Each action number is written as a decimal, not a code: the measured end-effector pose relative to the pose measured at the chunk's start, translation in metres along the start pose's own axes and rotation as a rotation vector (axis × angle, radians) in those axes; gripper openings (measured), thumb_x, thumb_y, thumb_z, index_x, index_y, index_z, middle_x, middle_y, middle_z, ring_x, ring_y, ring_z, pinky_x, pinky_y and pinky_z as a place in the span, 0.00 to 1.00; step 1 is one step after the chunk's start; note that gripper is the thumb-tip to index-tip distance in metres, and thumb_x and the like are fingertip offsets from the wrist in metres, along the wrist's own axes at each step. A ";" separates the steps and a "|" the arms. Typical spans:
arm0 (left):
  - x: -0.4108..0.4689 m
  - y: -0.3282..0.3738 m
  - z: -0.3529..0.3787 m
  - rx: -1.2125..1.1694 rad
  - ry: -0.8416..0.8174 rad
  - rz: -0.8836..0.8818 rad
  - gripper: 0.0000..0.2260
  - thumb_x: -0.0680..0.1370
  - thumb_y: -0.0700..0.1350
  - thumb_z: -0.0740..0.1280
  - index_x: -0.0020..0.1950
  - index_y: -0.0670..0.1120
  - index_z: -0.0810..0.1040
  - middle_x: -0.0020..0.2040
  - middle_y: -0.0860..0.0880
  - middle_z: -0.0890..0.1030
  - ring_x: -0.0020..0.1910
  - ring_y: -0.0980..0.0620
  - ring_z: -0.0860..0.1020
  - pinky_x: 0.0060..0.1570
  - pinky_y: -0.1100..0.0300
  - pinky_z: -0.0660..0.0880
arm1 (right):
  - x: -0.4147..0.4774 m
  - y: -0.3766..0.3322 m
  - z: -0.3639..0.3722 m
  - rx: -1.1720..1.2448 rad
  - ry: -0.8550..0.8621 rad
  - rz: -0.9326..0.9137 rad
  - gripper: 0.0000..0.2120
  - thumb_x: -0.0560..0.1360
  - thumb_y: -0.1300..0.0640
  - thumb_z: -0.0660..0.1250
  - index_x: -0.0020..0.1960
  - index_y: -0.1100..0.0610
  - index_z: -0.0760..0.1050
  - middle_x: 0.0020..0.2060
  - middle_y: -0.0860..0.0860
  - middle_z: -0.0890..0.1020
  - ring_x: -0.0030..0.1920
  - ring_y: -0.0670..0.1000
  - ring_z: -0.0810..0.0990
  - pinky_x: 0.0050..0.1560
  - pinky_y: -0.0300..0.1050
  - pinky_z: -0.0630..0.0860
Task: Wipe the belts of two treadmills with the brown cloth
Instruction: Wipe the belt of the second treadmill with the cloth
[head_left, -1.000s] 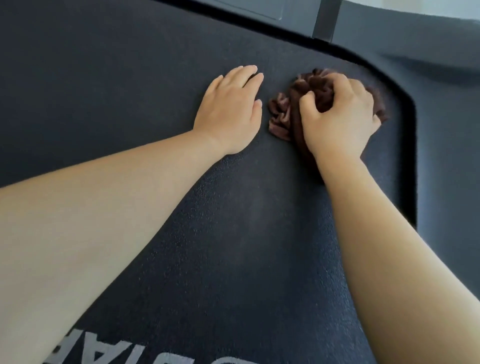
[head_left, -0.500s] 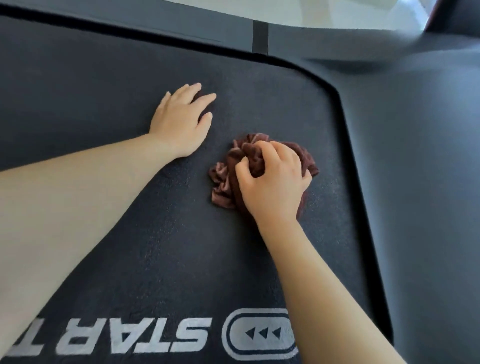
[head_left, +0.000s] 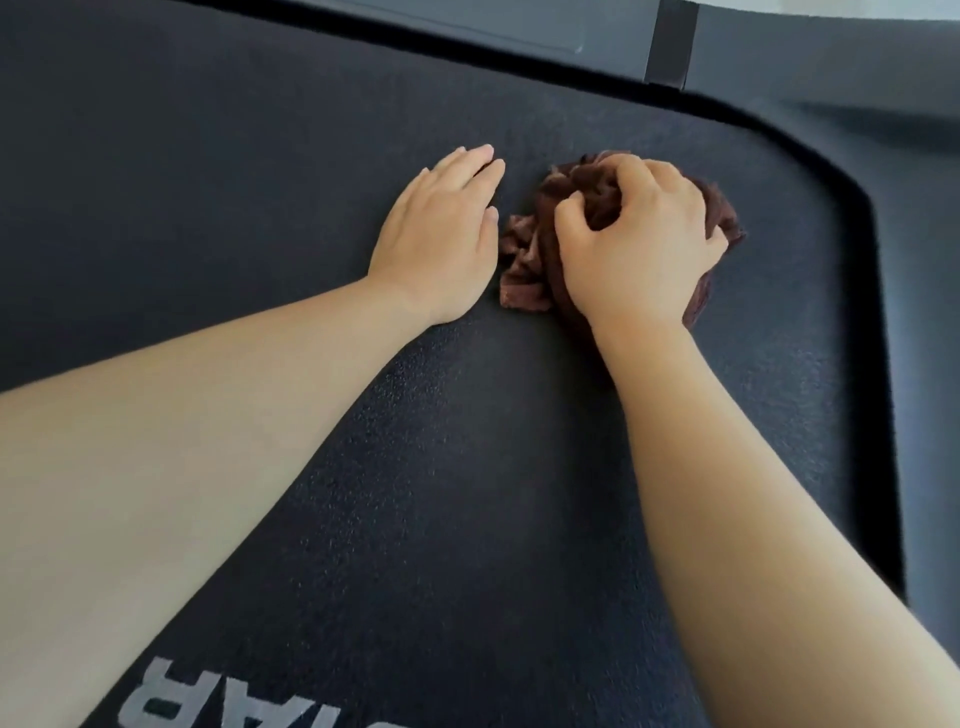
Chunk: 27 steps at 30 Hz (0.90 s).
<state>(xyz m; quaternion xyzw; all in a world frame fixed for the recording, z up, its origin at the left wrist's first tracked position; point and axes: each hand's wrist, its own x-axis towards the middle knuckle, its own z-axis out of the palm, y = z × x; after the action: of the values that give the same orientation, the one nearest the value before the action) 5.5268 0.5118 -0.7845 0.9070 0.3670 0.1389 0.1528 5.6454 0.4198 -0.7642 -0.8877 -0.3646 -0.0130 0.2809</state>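
Note:
A dark, textured treadmill belt (head_left: 467, 467) fills most of the view. The brown cloth (head_left: 524, 260) lies bunched on the belt near its far right corner. My right hand (head_left: 639, 249) presses down on the cloth, fingers curled into its folds, and covers most of it. My left hand (head_left: 441, 234) rests flat on the belt just left of the cloth, fingers together and holding nothing. Only one treadmill belt is in sight.
A grey side rail (head_left: 924, 364) runs along the belt's right edge behind a dark gap. The grey end cover (head_left: 519, 26) with a black seam (head_left: 670, 41) crosses the top. Grey printed letters (head_left: 171, 696) mark the belt at the bottom left.
My right hand has pushed the cloth forward and right, back toward the belt's far corner, after pulling it toward me half a second ago. My left hand now sits close beside it.

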 end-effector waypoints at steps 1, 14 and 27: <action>0.000 0.000 0.000 0.007 0.001 -0.005 0.21 0.82 0.43 0.53 0.75 0.44 0.61 0.76 0.49 0.60 0.75 0.51 0.55 0.74 0.55 0.51 | 0.003 0.000 0.002 0.001 -0.001 0.001 0.17 0.73 0.45 0.60 0.60 0.45 0.75 0.60 0.44 0.76 0.63 0.49 0.69 0.63 0.57 0.59; 0.001 0.006 -0.002 -0.015 -0.056 -0.058 0.21 0.81 0.44 0.51 0.75 0.44 0.61 0.76 0.51 0.60 0.76 0.52 0.54 0.72 0.59 0.47 | 0.073 -0.010 0.026 0.015 -0.011 0.027 0.18 0.72 0.44 0.58 0.60 0.46 0.75 0.59 0.45 0.76 0.63 0.50 0.69 0.65 0.61 0.60; 0.004 -0.001 0.001 0.051 -0.014 -0.005 0.22 0.81 0.48 0.54 0.75 0.44 0.61 0.76 0.48 0.60 0.75 0.50 0.55 0.72 0.54 0.52 | -0.011 0.017 -0.012 -0.004 0.012 0.000 0.17 0.72 0.44 0.61 0.58 0.47 0.75 0.56 0.46 0.77 0.61 0.50 0.70 0.59 0.57 0.61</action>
<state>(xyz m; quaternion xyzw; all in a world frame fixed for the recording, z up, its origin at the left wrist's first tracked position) 5.5296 0.5154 -0.7847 0.9107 0.3715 0.1227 0.1326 5.6504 0.3971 -0.7649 -0.8882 -0.3627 -0.0189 0.2814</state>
